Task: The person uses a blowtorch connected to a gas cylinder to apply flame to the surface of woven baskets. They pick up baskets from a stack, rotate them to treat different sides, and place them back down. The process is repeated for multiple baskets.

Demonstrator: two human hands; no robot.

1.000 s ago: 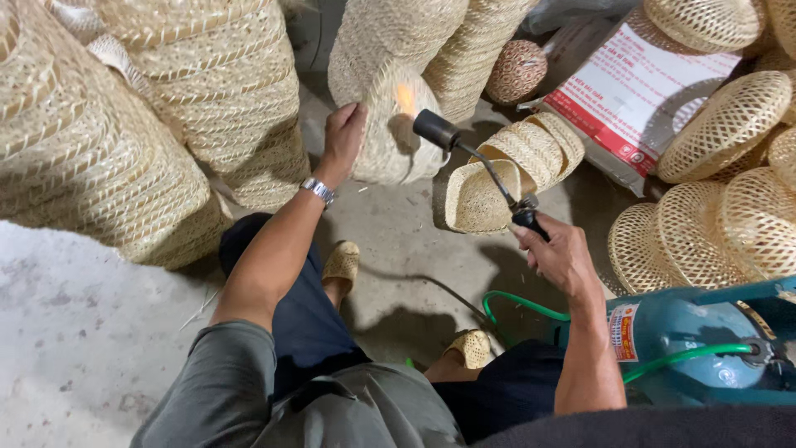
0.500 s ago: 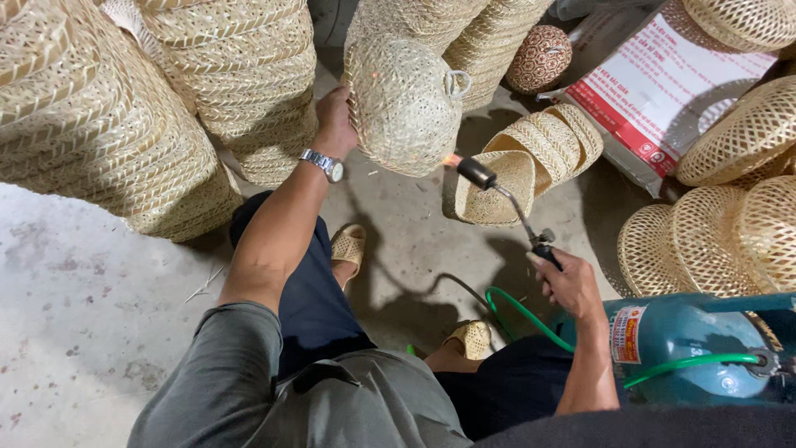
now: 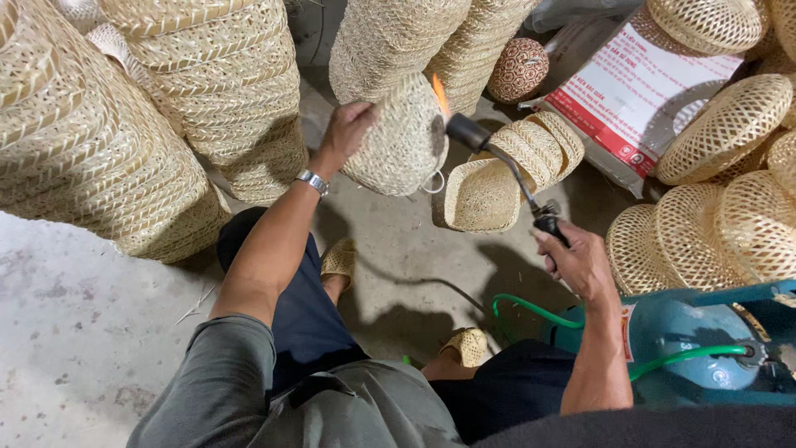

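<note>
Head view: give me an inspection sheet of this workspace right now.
Surface: bare grey concrete floor.
Job's things: round woven bamboo basket held up; black gas torch lit, flame at the basket's edge.
Clutter: stacked woven baskets at left, open-weave baskets at right.
Grippers: left hand grips the basket; right hand grips the torch handle.
Cables: green hose running to the blue gas cylinder.
Surroundings: red-and-white printed sack.
</note>
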